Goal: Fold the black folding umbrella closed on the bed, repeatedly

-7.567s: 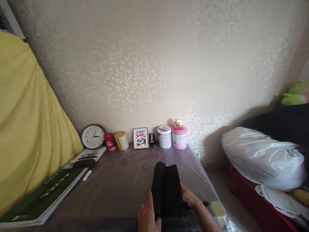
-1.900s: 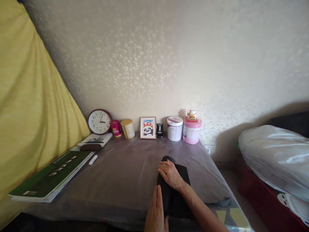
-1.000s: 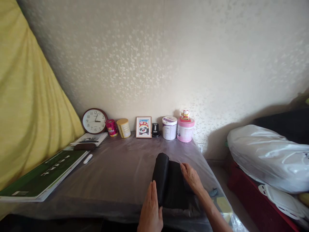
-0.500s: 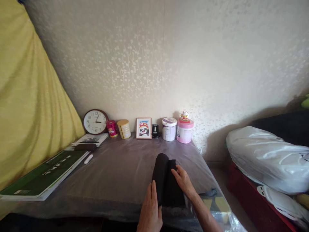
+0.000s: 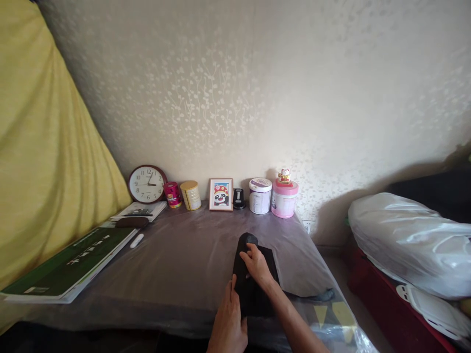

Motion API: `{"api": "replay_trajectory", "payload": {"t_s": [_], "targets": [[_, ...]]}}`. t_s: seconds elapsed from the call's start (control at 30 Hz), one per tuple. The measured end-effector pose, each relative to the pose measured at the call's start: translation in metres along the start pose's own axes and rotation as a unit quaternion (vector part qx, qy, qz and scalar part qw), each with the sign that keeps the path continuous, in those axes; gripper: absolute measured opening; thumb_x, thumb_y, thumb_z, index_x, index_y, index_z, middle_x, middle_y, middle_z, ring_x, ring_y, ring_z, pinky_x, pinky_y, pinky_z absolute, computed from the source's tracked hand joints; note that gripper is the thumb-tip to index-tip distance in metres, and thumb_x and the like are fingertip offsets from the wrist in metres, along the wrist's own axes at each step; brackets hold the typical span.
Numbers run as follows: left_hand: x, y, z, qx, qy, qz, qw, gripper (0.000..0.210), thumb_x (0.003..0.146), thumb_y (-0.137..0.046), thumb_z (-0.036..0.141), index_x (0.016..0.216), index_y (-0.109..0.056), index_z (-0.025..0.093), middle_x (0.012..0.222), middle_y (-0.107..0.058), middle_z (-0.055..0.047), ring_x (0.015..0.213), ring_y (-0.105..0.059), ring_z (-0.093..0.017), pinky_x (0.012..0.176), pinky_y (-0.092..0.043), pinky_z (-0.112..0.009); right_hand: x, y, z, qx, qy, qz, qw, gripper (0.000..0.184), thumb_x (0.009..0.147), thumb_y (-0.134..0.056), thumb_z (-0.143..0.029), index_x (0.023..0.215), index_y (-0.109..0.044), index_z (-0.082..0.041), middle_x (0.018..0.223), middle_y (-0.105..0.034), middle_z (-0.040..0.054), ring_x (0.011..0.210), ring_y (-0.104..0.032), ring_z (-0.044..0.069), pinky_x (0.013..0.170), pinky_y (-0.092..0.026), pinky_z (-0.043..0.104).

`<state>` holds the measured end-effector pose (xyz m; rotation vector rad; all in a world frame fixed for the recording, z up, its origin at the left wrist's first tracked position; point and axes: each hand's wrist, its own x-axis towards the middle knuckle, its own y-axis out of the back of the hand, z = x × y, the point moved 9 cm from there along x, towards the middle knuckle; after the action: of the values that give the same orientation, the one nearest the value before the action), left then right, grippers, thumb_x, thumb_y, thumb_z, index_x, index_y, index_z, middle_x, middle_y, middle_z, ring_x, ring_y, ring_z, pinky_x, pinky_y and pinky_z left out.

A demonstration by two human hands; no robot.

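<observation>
A black cloth item (image 5: 256, 294) lies near the front of the table, with a thick rolled part on its left and a flatter flap on its right. I cannot tell what kind of article it is. My left hand (image 5: 230, 318) grips the lower left side of the roll, fingers along its edge and thumb across the near end. My right hand (image 5: 256, 264) is closed over the upper part of the roll, its fingers curled on the fabric. To the right, a small dark crumpled thing (image 5: 324, 295) lies on the table.
Plastic sheeting covers the table (image 5: 184, 255). Along the wall stand a clock (image 5: 147, 184), several tins and tubs, and a panda picture frame (image 5: 221, 194). A green book (image 5: 73, 262) and a brown case (image 5: 131, 222) lie left. A white plastic bag (image 5: 408, 240) sits beyond the right edge.
My right hand has moved left from the right flap onto the top of the black roll. My left hand stays at the roll's lower left side.
</observation>
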<state>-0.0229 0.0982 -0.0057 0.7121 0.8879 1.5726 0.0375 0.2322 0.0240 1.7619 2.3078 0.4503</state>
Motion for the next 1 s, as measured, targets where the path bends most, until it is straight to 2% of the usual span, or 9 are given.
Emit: {"api": "replay_trajectory", "payload": {"t_s": [0.13,0.33,0.4,0.47,0.57,0.7,0.77,0.87,1.0], "targets": [[0.003,0.003,-0.004,-0.013,-0.014,0.036,0.999,0.070,0.065,-0.046,0.010,0.132,-0.028,0.006,0.143,-0.031,-0.016,0.134,-0.026,-0.020,0.111,-0.022,-0.033,0.002,-0.021,0.005,0.043,-0.056,-0.077,0.995,0.041,0.079,-0.049,-0.024,0.118,-0.042,-0.015,0.077,-0.064,0.0003,0.042,-0.059,0.010,0.034,-0.044,0.020],[0.001,0.005,-0.011,-0.005,0.004,0.054,0.999,0.062,0.065,-0.046,0.014,0.126,-0.035,0.008,0.127,-0.049,-0.015,0.120,-0.046,-0.023,0.103,-0.034,-0.035,0.003,-0.035,-0.003,-0.006,0.008,-0.144,0.990,0.024,0.081,-0.045,-0.022,0.104,-0.048,-0.015,0.071,-0.068,-0.0001,0.039,-0.058,0.007,0.034,-0.039,0.014],[-0.002,0.006,-0.013,-0.006,0.003,0.058,0.998,0.065,0.068,-0.045,0.017,0.130,-0.029,0.006,0.130,-0.047,-0.016,0.122,-0.044,-0.023,0.103,-0.033,-0.036,0.001,-0.036,-0.006,-0.024,0.028,-0.153,0.988,0.016,0.081,-0.045,-0.021,0.095,-0.050,-0.016,0.073,-0.069,-0.0006,0.039,-0.057,0.006,0.035,-0.039,0.014],[-0.006,0.010,-0.014,-0.016,-0.007,0.064,0.998,0.073,0.071,-0.043,0.020,0.136,-0.014,0.005,0.137,-0.039,-0.018,0.126,-0.040,-0.023,0.104,-0.034,-0.036,-0.001,-0.036,-0.009,-0.041,0.034,-0.156,0.986,0.012,0.081,-0.044,-0.021,0.089,-0.051,-0.017,0.074,-0.070,-0.0010,0.039,-0.057,0.006,0.036,-0.039,0.015],[-0.012,0.022,-0.010,-0.007,-0.029,0.089,0.996,0.082,0.074,-0.044,0.024,0.139,0.004,0.010,0.143,-0.029,-0.017,0.130,-0.034,-0.024,0.103,-0.035,-0.040,-0.006,-0.035,-0.017,-0.078,0.053,-0.156,0.983,0.010,0.081,-0.044,-0.021,0.083,-0.053,-0.018,0.071,-0.070,-0.0021,0.039,-0.057,0.006,0.041,-0.040,0.016],[-0.017,0.040,0.003,0.076,-0.049,0.168,0.982,0.072,0.076,-0.047,0.026,0.139,-0.013,0.025,0.149,-0.014,-0.012,0.134,-0.025,-0.029,0.104,-0.031,-0.051,-0.010,-0.032,-0.031,-0.139,0.101,-0.139,0.975,0.012,0.081,-0.044,-0.019,0.080,-0.056,-0.019,0.069,-0.070,-0.0034,0.045,-0.060,0.007,0.053,-0.043,0.017],[-0.014,0.037,0.010,0.095,-0.070,0.175,0.977,0.067,0.075,-0.046,0.025,0.137,-0.020,0.025,0.148,-0.019,-0.011,0.134,-0.025,-0.028,0.105,-0.030,-0.051,-0.011,-0.030,-0.035,-0.166,0.117,-0.120,0.972,0.012,0.081,-0.045,-0.019,0.080,-0.057,-0.019,0.069,-0.071,-0.0029,0.054,-0.063,0.009,0.059,-0.043,0.018],[-0.006,0.019,0.009,0.072,-0.078,0.145,0.984,0.067,0.076,-0.040,0.021,0.138,-0.017,0.017,0.143,-0.031,-0.012,0.132,-0.030,-0.025,0.105,-0.033,-0.048,-0.015,-0.028,-0.037,-0.191,0.126,-0.106,0.968,0.013,0.082,-0.046,-0.019,0.084,-0.059,-0.020,0.070,-0.070,-0.0029,0.061,-0.064,0.010,0.061,-0.042,0.018],[0.001,-0.006,-0.004,0.015,-0.052,0.086,0.995,0.064,0.079,-0.031,0.018,0.138,-0.010,0.008,0.146,-0.020,-0.017,0.135,-0.023,-0.023,0.107,-0.032,-0.042,-0.031,-0.023,-0.048,-0.241,0.192,-0.069,0.949,0.019,0.086,-0.043,-0.022,0.091,-0.061,-0.023,0.076,-0.069,-0.0004,0.074,-0.063,0.013,0.069,-0.043,0.020]]}}
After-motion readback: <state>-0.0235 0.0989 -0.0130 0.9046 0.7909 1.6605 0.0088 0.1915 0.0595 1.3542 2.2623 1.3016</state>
